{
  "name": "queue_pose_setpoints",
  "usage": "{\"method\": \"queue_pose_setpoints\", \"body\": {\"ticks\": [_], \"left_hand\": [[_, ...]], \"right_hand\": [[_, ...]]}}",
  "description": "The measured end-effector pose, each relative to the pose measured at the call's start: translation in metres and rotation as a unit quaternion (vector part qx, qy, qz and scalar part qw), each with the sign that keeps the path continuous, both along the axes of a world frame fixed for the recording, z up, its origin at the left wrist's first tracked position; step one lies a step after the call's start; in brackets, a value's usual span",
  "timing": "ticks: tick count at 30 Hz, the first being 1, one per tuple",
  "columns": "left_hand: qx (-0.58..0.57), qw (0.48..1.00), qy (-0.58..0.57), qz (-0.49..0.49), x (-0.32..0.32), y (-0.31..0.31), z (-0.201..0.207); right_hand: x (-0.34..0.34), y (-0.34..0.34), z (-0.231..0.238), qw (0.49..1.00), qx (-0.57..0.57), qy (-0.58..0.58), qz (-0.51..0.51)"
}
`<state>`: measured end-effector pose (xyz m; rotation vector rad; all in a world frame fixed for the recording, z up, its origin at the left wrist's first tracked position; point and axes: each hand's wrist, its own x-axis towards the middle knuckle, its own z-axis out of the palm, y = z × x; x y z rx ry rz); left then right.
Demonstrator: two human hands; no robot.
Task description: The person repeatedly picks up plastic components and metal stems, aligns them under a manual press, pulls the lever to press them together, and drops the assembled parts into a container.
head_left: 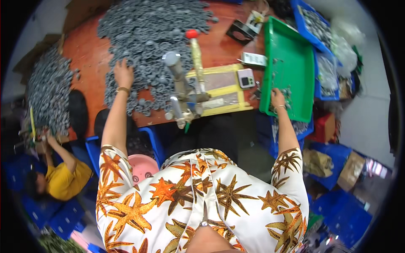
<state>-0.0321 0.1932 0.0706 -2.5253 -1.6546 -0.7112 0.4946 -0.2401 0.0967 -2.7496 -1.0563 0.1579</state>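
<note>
Dressed in a white, short-sleeved shirt (249,180) patterned with orange and brown starfish (163,189); wearing a bracelet (123,90) on each wrist.

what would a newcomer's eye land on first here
Probably the big heap of grey parts on the reddish table, with the left hand at its left edge. Next, the bright green tray at right, where the right hand reaches in. Between both hands stands a press with a red knob.

Small grey round parts (143,29) lie heaped loosely left of the shallow green tray (295,55); tiny metallic pieces (288,93) lie scattered in its near end.
</note>
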Motion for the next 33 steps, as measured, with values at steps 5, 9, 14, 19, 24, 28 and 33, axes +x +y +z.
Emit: {"method": "queue_pose_setpoints", "body": {"ticks": [5, 9, 14, 19, 24, 28, 33], "left_hand": [[-0.070, 0.998, 0.003, 0.004, -0.012, -0.016, -0.013], [-0.086, 0.996, 0.001, -0.036, -0.004, -0.052, 0.002], [-0.141, 0.984, -0.108, -0.010, -0.009, -0.057, -0.002], [-0.381, 0.825, -0.416, 0.012, -0.012, -0.079, -0.011], [-0.599, 0.631, -0.487, -0.078, -0.005, -0.160, 0.005], [-0.364, 0.871, -0.265, -0.197, 0.019, -0.205, -0.029], [-0.280, 0.911, -0.236, -0.188, 0.053, -0.224, -0.037]], "right_hand": [[-0.023, -0.033, 0.034, 0.989, 0.074, 0.124, 0.032], [-0.014, -0.029, 0.085, 0.997, 0.037, 0.043, -0.053], [-0.022, -0.013, 0.153, 0.953, 0.281, 0.033, -0.112], [-0.061, 0.005, 0.197, 0.891, 0.432, 0.133, -0.041], [-0.122, 0.001, 0.190, 0.789, 0.488, 0.371, 0.036], [-0.184, 0.015, 0.164, 0.671, 0.473, 0.570, 0.021], [-0.250, 0.035, 0.138, 0.710, 0.368, 0.600, 0.007]]}}
